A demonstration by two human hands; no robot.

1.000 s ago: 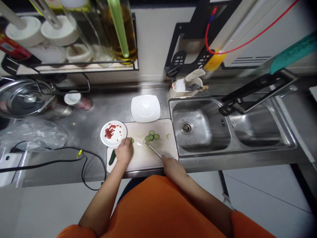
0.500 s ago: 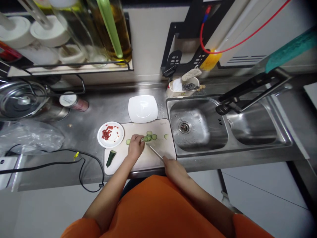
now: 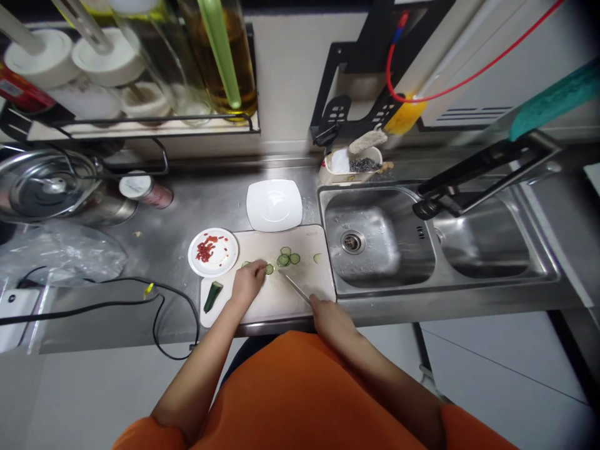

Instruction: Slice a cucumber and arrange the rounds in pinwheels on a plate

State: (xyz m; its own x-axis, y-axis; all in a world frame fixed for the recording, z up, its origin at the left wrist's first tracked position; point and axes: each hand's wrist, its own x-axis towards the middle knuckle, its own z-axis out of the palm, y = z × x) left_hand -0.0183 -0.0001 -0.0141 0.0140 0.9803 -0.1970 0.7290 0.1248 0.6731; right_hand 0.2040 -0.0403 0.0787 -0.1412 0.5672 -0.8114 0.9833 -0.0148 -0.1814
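While the right hand is closed around one end of a knife, the left hand has its thumb and fingertips drawn together at the edge of a thin cucumber slice; whether they pinch it or only touch it, I cannot tell. The two hands are well apart. This slice is near the middle of a pale cutting board, with the tip of the blade just beside it. A small cluster of overlapping cucumber slices lies a little farther right, and a single pale green piece sits near the board's right edge. On the left side lies an uncut chunk of dark green cucumber.

A round white saucer of small red pieces stands at the board's upper left corner. Just beyond the board's far edge is a squarish white plate. All this rests on a stainless steel desk, with a double sink to the right. Farther left are a white-lidded jar, a lidded metal pot and a clear plastic bag.
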